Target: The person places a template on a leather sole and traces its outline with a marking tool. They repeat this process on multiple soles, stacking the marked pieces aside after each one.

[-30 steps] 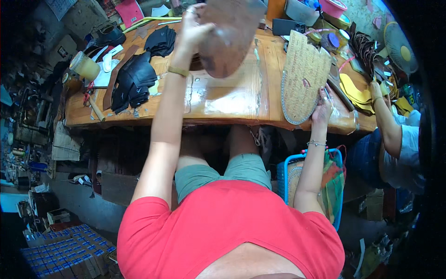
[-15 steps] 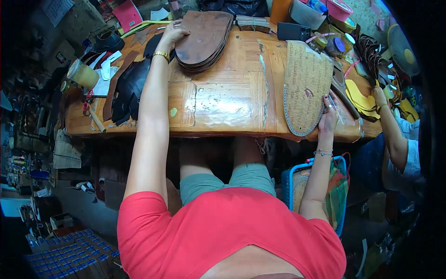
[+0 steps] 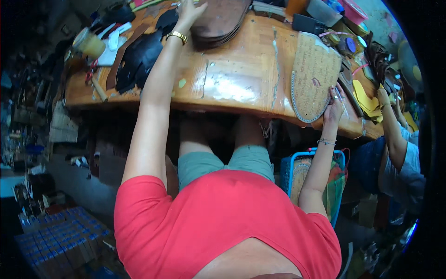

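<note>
A stack of brown leather pieces with rounded near ends lies at the far middle of the table, its left side blurred. My left hand, a gold watch at its wrist, reaches to the stack's left edge. Its thumb is spread toward the leather; the fingertips run out of the top of the picture. Farther right, a tan printed board with a rounded near end and a pale dotted border lies by the table's front edge. My right hand grips its lower right edge, and the fingers partly hide that edge.
Black leather scraps lie left of my left forearm, near a cloudy jar and a wooden-handled tool. At right are yellow pieces and a co-worker's arm. A blue-framed basket stands below the table's edge.
The whole view has shifted, so the table sits higher in the picture. My left hand's thumb has spread from the leather stack's edge. My right hand stays at the board's edge.
</note>
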`<state>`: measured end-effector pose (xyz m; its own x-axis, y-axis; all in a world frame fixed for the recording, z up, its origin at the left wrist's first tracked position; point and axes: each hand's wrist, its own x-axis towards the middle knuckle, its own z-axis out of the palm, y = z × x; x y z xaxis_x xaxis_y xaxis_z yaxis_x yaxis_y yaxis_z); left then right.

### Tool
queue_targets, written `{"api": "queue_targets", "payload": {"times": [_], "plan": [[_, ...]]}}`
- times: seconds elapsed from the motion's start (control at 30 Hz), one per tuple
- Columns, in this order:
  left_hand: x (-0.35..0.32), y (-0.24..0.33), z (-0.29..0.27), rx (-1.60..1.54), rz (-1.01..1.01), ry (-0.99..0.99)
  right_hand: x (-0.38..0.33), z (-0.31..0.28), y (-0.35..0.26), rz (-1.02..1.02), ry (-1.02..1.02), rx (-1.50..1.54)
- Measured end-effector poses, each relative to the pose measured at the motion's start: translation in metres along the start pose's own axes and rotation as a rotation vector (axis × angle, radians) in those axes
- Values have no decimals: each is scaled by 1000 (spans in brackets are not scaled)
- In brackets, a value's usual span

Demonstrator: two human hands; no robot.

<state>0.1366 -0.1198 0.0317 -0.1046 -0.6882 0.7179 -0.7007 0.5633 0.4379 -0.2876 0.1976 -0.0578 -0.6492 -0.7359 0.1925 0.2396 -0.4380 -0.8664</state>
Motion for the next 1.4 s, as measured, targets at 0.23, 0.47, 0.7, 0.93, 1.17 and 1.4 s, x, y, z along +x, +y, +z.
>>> {"api": "queue_targets", "payload": {"times": [0.23, 0.47, 0.7, 0.93, 1.17, 1.4], "plan": [[-138, 64, -160, -244, 256, -224, 3, -13, 7, -23, -34, -33], [-361, -25, -270, -158, -490, 100, 28, -48, 20, -54, -84, -119], [-576, -47, -294, 310, -790, -369, 20, -30, 11, -83, -51, -191], [-584, -28, -273, 511, -864, -476, 25, -30, 13, -92, -66, -219], [-570, -22, -276, 497, -720, -367, 33, -43, 16, -139, -69, -222], [-518, -42, -292, -426, -1008, -294, 28, -35, 16, -70, -74, -192]]}}
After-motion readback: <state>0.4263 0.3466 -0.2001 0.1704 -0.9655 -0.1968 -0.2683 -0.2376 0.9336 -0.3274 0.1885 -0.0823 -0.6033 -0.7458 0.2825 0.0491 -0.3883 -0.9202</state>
